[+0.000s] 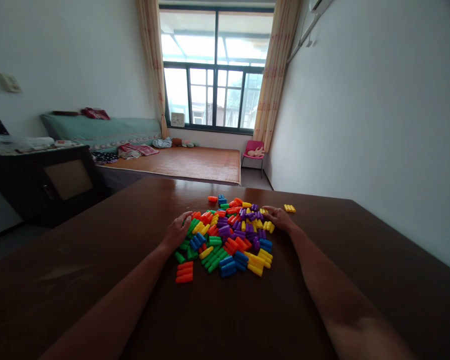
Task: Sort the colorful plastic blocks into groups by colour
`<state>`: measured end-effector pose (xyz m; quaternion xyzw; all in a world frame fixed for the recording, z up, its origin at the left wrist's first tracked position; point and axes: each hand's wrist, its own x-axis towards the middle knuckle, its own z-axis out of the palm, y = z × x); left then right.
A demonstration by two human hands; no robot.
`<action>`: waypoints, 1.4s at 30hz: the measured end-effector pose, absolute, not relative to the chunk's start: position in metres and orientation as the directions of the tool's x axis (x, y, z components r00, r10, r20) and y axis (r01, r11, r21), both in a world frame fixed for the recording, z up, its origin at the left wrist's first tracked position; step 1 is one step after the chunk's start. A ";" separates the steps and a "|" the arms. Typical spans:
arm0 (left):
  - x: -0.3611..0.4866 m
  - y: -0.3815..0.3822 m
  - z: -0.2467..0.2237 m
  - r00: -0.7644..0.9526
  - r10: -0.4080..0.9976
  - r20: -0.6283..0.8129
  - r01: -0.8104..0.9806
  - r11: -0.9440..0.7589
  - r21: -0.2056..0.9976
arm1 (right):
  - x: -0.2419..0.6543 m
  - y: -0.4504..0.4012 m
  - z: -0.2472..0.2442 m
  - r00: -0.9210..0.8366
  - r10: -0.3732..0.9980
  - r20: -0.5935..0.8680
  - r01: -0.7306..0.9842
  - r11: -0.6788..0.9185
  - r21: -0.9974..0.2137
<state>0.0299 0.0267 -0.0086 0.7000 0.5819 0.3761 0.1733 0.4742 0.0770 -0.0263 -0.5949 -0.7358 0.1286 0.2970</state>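
Observation:
A loose pile of red, yellow, green, blue and purple plastic pieces (225,232) lies on the dark brown table (225,315). My left hand (178,230) rests against the pile's left side, beside red and green pieces. On the far right side, my right hand (279,218) reaches in with its fingers at yellow and purple pieces. Its fingers are stretched toward the pile. Whether either hand grips a piece is too small to tell. A red piece (184,272) sits near the front left of the pile, and a yellow piece (290,208) lies apart, beyond my right hand.
Past the table stand a low bed (195,162) with cloths and a pink chair (253,149). A dark cabinet (33,185) is at the left. A white wall (378,115) runs along the right, and a window (215,70) is ahead.

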 end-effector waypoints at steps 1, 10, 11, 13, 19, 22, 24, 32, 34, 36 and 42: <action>0.030 0.027 -0.009 0.039 0.945 0.326 0.687 -0.262 0.678 | 0.475 0.078 -0.027 -0.106 0.944 0.312 0.816 0.262 -0.516; 0.028 0.031 -0.012 0.027 0.946 0.322 0.685 -0.252 0.683 | 0.528 0.079 -0.030 0.197 0.801 0.565 0.922 0.045 -0.385; 0.028 0.031 -0.012 0.033 0.947 0.320 0.685 -0.255 0.683 | 0.531 0.078 -0.029 0.225 0.791 0.570 0.915 0.029 -0.402; 0.028 0.031 -0.012 0.047 0.949 0.313 0.687 -0.258 0.680 | 0.532 0.077 -0.027 0.201 0.794 0.574 0.908 0.069 -0.414; 0.030 0.030 -0.012 0.052 0.951 0.303 0.685 -0.255 0.682 | 0.515 0.080 -0.030 -0.111 0.866 0.487 0.917 0.278 -0.285; 0.030 0.029 -0.011 0.038 0.954 0.298 0.695 -0.240 0.678 | 0.517 0.084 -0.036 -0.100 0.885 0.455 0.942 0.231 -0.243; 0.030 0.029 -0.011 0.036 0.954 0.298 0.700 -0.237 0.674 | 0.521 0.085 -0.039 -0.076 0.889 0.451 0.952 0.199 -0.233; 0.028 0.034 -0.015 0.026 0.910 0.414 0.650 -0.330 0.684 | 0.492 0.074 -0.005 0.000 0.868 0.496 0.882 0.233 -0.409; 0.027 0.035 -0.015 -0.016 0.898 0.440 0.619 -0.336 0.709 | 0.467 0.068 0.009 -0.123 0.931 0.343 0.769 0.308 -0.561; 0.025 0.034 -0.013 -0.050 0.904 0.424 0.577 -0.320 0.752 | 0.440 0.061 0.020 -0.280 0.936 0.215 0.661 0.350 -0.664; 0.020 0.027 -0.005 -0.093 0.936 0.339 0.388 -0.280 0.878 | 0.394 0.049 0.037 -0.422 0.876 0.234 0.394 0.410 -0.823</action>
